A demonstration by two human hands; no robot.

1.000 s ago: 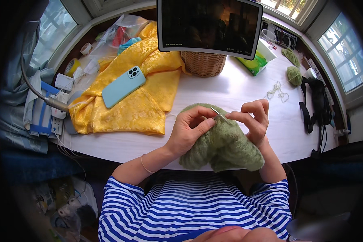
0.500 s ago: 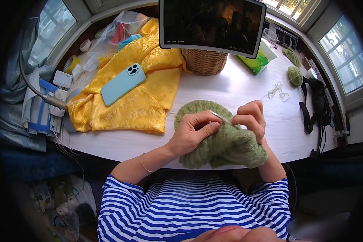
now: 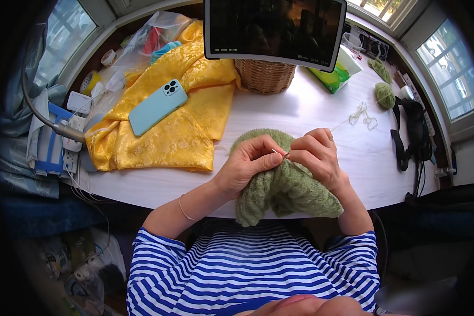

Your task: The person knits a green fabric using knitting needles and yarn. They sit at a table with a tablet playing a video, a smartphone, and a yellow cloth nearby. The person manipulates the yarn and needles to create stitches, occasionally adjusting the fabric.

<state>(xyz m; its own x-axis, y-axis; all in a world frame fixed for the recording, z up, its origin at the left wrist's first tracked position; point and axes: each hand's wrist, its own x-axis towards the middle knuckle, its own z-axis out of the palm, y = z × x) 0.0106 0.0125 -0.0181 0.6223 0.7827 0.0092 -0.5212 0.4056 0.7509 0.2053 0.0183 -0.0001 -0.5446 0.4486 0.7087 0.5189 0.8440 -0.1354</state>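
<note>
A green knitted piece (image 3: pixel 284 189) lies at the near edge of the white table (image 3: pixel 310 113) and hangs over it toward my lap. My left hand (image 3: pixel 247 163) pinches its top edge, with a thin metal needle showing between thumb and forefinger. My right hand (image 3: pixel 313 155) grips the same edge just to the right, fingertips almost touching the left hand's. A pale strand of yarn runs from my right hand up to a loose tangle (image 3: pixel 362 115) and on to a small green yarn ball (image 3: pixel 385 95).
A yellow patterned cloth (image 3: pixel 184 126) covers the left of the table, with a light blue phone (image 3: pixel 157 107) on it. A wicker basket (image 3: pixel 264 78) stands under a dark tablet screen (image 3: pixel 274 29). A green packet (image 3: pixel 329 76), black straps (image 3: pixel 411 134) and a power strip (image 3: pixel 73 129) sit at the sides.
Both hands have drawn closer together on the knitted piece's top edge; the fabric has shifted slightly under them.
</note>
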